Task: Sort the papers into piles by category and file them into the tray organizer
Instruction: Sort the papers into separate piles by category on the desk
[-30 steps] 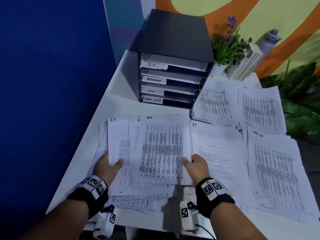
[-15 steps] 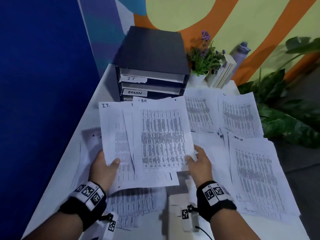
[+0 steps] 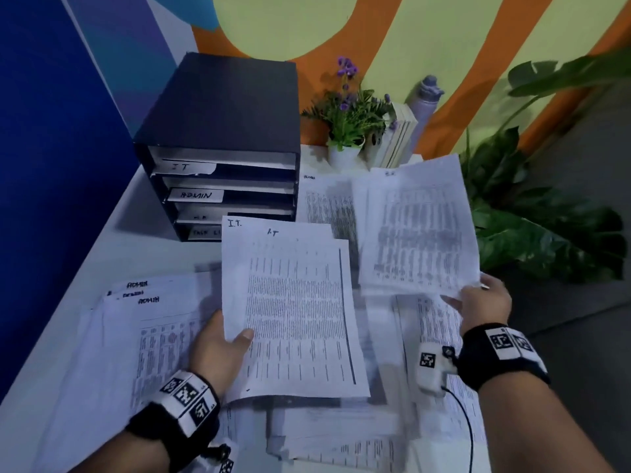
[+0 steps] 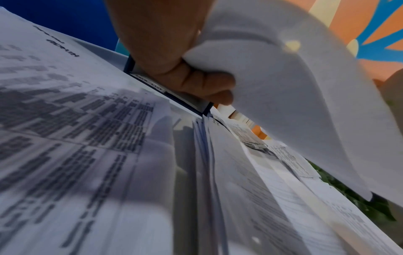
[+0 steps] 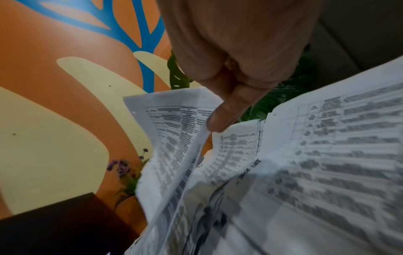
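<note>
My left hand (image 3: 222, 346) grips a few sheets marked IT (image 3: 293, 308) by their lower left corner, raised above the table; in the left wrist view the fingers (image 4: 202, 84) curl under the paper (image 4: 294, 89). My right hand (image 3: 478, 302) pinches a printed sheet (image 3: 420, 230) by its bottom right corner and holds it up to the right; its thumb (image 5: 226, 117) presses on the paper (image 5: 174, 124). The dark tray organizer (image 3: 225, 107) stands at the back left, with trays labelled IT (image 3: 186, 167), ADMIN (image 3: 196, 195) and two lower ones partly hidden.
A pile marked ADMIN (image 3: 136, 336) lies on the white table (image 3: 146, 247) at the left. More sheets (image 3: 324, 206) cover the middle and right. A small potted plant (image 3: 348, 114), books (image 3: 399, 138) and a bottle (image 3: 426, 100) stand at the back. A leafy plant (image 3: 539, 233) is beyond the right edge.
The stack held by both hands has been split. My right hand has carried the top sheet off to the right, and the left hand keeps the IT sheets, raised higher.
</note>
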